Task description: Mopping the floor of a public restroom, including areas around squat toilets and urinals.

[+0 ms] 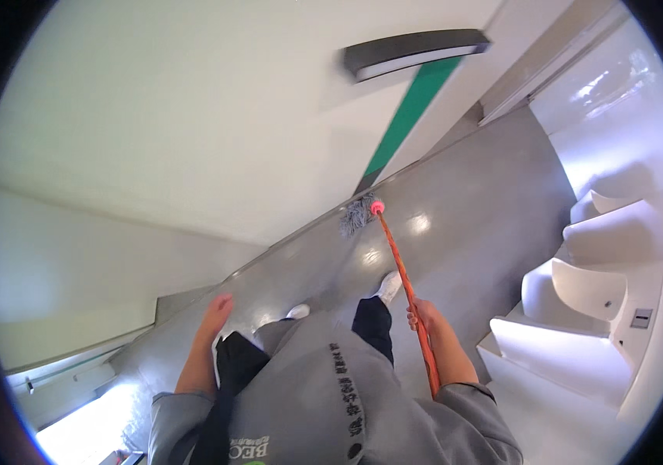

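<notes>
My right hand (423, 314) is closed around the orange handle of a mop (397, 252). The lower end of the handle runs back beneath my right forearm. At the far end, past a round pink-red joint, the grey stringy mop head (359, 215) lies on the floor against the foot of the pale wall. My left hand (221, 308) hangs free at my left side above the floor; it touches nothing, and its fingers look loosely stretched.
Grey shiny floor (486, 186) runs between the pale wall (153, 116) and a row of white moulded seats (575, 291) on the right. A dark-edged panel (417, 53) and green stripe (417, 101) mark the wall. Bright light enters at lower left. My white shoes (388, 287) stand behind the mop.
</notes>
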The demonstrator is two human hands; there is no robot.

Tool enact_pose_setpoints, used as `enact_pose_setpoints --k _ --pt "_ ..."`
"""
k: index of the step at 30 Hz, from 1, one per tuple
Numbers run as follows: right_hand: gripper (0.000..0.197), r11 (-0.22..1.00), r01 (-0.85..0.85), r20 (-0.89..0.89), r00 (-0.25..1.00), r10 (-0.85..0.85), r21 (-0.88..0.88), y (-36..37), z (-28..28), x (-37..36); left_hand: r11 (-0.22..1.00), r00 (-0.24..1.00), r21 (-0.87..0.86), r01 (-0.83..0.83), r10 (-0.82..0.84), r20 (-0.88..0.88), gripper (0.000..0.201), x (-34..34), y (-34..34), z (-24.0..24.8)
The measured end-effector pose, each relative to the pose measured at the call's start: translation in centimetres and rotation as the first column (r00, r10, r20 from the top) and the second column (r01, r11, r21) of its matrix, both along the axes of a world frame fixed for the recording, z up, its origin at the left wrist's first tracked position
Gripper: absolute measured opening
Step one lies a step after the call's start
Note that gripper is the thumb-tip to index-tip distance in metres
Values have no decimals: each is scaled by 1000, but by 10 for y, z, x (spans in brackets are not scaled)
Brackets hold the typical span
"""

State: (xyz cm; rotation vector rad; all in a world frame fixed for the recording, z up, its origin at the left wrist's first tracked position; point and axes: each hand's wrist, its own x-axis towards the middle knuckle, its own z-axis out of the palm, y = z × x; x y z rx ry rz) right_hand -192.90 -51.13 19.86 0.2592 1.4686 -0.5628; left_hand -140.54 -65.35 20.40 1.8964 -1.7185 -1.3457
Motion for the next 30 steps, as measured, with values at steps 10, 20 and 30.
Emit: enact_pose_setpoints --k 10,20,30 --pt "30 968 153 -165 968 -187 -201 -79 -42 -280 894 1000 447 11 -13 1 29 -162 27 34" --pt "34 906 408 199 902 -382 -113 20 -41 -302 836 802 200 511 -547 239 35 -368 -93 17" --pt "29 903 421 169 887 -429 84 66 53 -357 794 790 -176 582 -603 -108 31 -680 -239 205"
